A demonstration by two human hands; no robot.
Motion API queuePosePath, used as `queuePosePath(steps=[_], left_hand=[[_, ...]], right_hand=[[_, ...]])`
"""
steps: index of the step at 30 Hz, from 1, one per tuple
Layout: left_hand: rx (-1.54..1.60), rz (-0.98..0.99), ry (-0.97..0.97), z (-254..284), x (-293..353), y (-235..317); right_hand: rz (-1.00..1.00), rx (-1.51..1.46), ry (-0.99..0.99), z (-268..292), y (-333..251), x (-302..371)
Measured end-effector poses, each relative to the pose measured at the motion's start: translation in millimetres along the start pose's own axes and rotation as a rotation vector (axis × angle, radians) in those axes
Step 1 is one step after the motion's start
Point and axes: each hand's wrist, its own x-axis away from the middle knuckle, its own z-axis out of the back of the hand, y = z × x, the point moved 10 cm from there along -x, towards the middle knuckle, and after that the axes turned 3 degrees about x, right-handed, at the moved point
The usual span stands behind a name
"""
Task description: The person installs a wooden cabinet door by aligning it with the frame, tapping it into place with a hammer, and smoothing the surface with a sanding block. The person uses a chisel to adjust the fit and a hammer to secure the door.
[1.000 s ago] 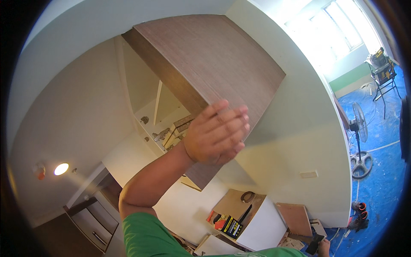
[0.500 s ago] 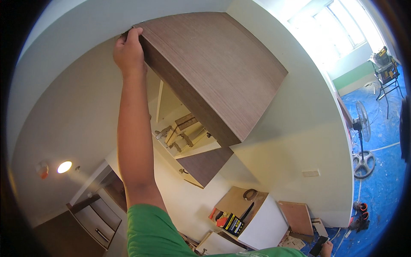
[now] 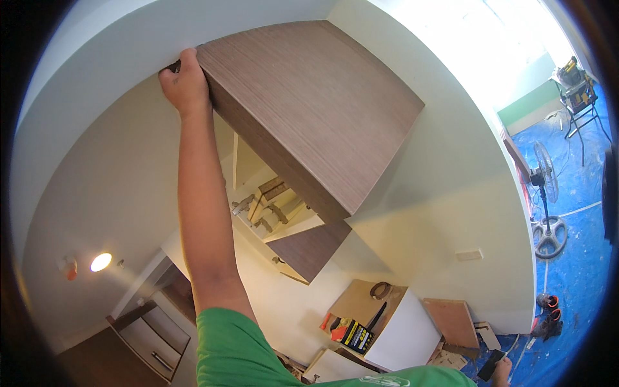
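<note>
My left hand (image 3: 187, 84) is raised high, its fingers closed at the upper left corner of a brown wood-grain cabinet panel (image 3: 316, 97) near the ceiling. Something small and dark shows beside those fingers, too hidden to name. Below the panel's edge the cabinet interior (image 3: 248, 174) shows, pale, with metal hinges (image 3: 274, 218) and a second brown panel (image 3: 313, 248) hanging lower. Low at the right, partly cut off by the frame, my right hand (image 3: 501, 372) holds a flat black object (image 3: 491, 364) whose kind I cannot make out.
Below stands a white cabinet box (image 3: 403, 329) carrying a roll of brown edging (image 3: 380, 290) and a black-and-yellow box (image 3: 356, 337). A board (image 3: 451, 321) leans on the wall. At the right are a standing fan (image 3: 545, 174), shoes (image 3: 549, 319) and blue floor sheeting (image 3: 574, 258).
The view has shifted slightly. My left hand has slid a little left and down along the panel's corner, with its thumb turned more upright. My right hand still holds the black object.
</note>
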Motion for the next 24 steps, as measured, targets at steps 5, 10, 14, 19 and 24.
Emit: queuePosePath(steps=[5,10,14,19,24], left_hand=[[0.121,-0.026,-0.199,-0.8,10.1,-16.2],[0.145,-0.141,-0.288,-5.1,38.3,-0.3],[0.136,-0.144,-0.259,-2.0,59.1,10.1],[0.215,-0.153,-0.203,-6.0,69.7,21.3],[0.234,-0.091,-0.121,22.9,77.1,5.8]], right_hand=[[-0.003,0.040,0.000,-1.7,-28.3,-5.0],[-0.165,-0.132,-0.098,-38.7,-70.6,16.1],[-0.128,-0.596,-0.251,-144.4,-227.3,40.4],[0.322,-0.615,-0.601,-275.8,-557.9,81.5],[1.390,0.229,-0.287,-409.5,-853.5,279.0]])
